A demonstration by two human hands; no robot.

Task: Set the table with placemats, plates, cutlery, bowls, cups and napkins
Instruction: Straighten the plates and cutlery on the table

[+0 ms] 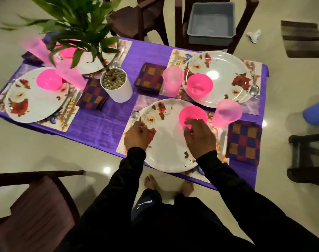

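Observation:
The near floral plate (166, 142) lies on a placemat (121, 146) at the table's front edge. My left hand (136, 135) hovers over the plate's left rim with curled fingers, right below a spoon (135, 116). The spoon's handle is hidden under that hand, so a grip cannot be made out. My right hand (199, 137) is over the plate's right side, fingers loosely spread, fingertips at the near wall of a pink bowl (192, 114). A pink cup (226, 111) and a checked napkin (244, 141) sit to the right.
Three other settings with plates (218, 77), pink bowls, cups and napkins fill the purple-clothed table (104, 122). A potted plant (117, 84) stands mid-table. Chairs surround it, the far one (249, 8) holding a grey tub (212, 24). A blue bucket (316, 113) stands on the floor at right.

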